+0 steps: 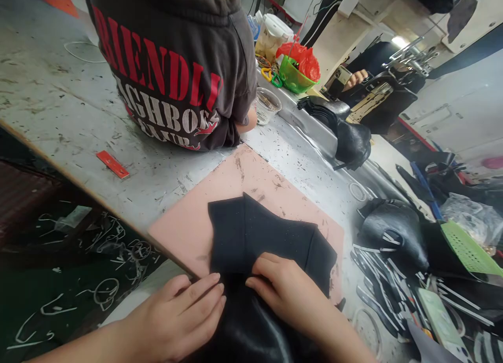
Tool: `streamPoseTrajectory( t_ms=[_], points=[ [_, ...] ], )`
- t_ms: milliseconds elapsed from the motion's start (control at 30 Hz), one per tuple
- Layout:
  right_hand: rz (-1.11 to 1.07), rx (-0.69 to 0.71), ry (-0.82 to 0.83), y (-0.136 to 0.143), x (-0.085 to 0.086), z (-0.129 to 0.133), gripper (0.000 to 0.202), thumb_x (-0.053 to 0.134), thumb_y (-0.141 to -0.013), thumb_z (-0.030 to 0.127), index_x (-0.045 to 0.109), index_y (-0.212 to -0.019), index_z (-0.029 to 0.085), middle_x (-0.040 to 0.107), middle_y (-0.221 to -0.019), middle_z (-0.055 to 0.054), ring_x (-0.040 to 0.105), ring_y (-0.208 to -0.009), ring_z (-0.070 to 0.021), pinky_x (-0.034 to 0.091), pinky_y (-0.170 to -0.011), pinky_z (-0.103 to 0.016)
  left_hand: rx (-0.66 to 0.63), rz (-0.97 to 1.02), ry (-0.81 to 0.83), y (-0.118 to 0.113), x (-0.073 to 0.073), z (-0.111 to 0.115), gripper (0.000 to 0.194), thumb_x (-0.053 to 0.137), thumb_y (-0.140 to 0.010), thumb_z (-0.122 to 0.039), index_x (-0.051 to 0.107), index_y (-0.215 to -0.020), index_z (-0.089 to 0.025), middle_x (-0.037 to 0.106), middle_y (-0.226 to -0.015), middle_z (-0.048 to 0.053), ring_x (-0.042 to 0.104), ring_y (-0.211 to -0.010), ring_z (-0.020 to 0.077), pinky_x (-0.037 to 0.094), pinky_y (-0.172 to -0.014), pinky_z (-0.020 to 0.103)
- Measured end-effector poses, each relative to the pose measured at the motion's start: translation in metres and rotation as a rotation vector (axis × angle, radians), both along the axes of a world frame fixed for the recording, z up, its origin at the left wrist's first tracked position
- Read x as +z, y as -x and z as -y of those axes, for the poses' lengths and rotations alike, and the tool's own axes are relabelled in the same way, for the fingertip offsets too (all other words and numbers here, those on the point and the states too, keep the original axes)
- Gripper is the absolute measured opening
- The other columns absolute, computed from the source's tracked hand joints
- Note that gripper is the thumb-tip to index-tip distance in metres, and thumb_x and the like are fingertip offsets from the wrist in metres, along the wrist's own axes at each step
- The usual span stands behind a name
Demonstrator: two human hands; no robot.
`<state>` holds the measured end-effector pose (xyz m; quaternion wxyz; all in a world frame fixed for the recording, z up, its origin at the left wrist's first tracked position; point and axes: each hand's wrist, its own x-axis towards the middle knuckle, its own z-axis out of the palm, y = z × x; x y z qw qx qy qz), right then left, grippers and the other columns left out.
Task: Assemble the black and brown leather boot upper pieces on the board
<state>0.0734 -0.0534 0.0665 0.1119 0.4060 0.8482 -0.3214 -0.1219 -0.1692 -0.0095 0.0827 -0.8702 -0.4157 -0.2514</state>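
Head view: the right hand (281, 282) pinches the black material's (275, 232) edge between thumb and curled fingers. The left hand (173, 313) presses nearly flat beside it, fingers close together.

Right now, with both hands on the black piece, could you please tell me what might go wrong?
The black piece might wrinkle or shift, since the right hand pinches it while the left hand lies with fingers extended at its near left side. The person in the printed T-shirt, close to the pink board, could bump it.
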Motion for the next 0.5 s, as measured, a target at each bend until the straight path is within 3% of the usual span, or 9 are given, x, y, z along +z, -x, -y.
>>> streamPoseTrajectory(
  t_ms=[233, 500],
  points=[
    [0.027, -0.059, -0.155, -0.006, -0.002, 0.004, 0.014, 0.06, -0.081, 0.025, 0.054, -0.07, 0.019, 0.056, -0.071, 0.001, 0.051, -0.061, -0.0123, 0.032, -0.055, -0.023, 0.008, -0.043, 0.031, 0.001, -0.001, -0.004, 0.037, 0.033, -0.086, -0.016, 0.062, -0.107, -0.027, 0.064, -0.117, 0.0, 0.047, -0.118, 0.0182, 0.034, -0.087, 0.035],
    [0.016, -0.076, -0.131, -0.006, 0.0, -0.003, 0.012, 0.056, -0.083, 0.022, 0.054, -0.071, 0.019, 0.057, -0.07, 0.001, 0.052, -0.063, -0.0118, 0.033, -0.057, -0.022, -0.019, -0.065, 0.009, 0.001, -0.006, -0.012, 0.036, 0.031, -0.088, -0.024, 0.061, -0.108, -0.029, 0.059, -0.125, -0.003, 0.046, -0.112, 0.0161, 0.032, -0.085, 0.036]
  ],
)
